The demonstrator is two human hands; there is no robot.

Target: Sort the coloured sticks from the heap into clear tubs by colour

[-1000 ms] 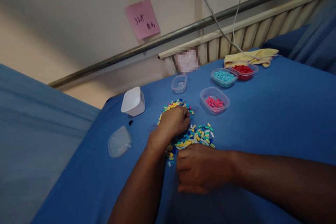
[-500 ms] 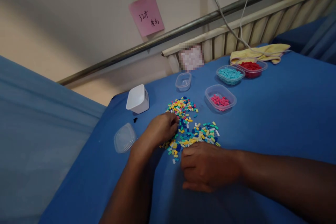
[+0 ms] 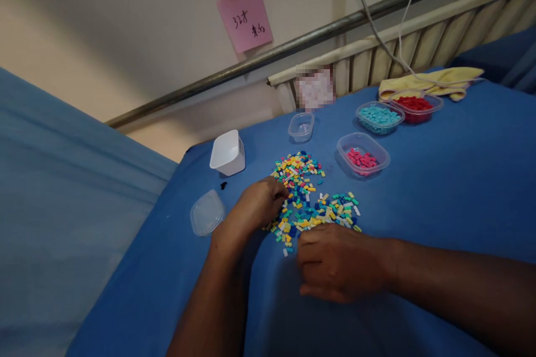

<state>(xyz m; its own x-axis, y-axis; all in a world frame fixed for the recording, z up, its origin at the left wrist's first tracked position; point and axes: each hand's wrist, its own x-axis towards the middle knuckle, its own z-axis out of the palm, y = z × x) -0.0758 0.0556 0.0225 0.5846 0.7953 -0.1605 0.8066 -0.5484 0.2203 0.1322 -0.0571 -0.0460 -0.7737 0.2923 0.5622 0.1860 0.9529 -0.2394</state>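
Note:
A heap of small mixed-colour bricks [image 3: 312, 201] lies on the blue cloth [image 3: 439, 189]. My left hand [image 3: 255, 206] rests at the heap's left edge, fingers curled with the tips among the bricks. My right hand [image 3: 339, 262] lies just below the heap, fingers curled in a loose fist with the fingertips touching its near edge. What either hand pinches is hidden. A clear tub of pink bricks [image 3: 362, 154] stands to the right of the heap.
An empty clear tub [image 3: 301, 126], a tub of teal bricks [image 3: 379, 117] and a tub of red bricks [image 3: 416, 106] stand farther back. A white box [image 3: 228, 152] and a clear lid [image 3: 206, 212] lie left. A yellow cloth [image 3: 431, 79] and a cable [image 3: 377, 28] are at the back.
My left hand drew back from the middle of the heap to its left edge. My right hand stayed put. The view drifted, so everything sits a little further right.

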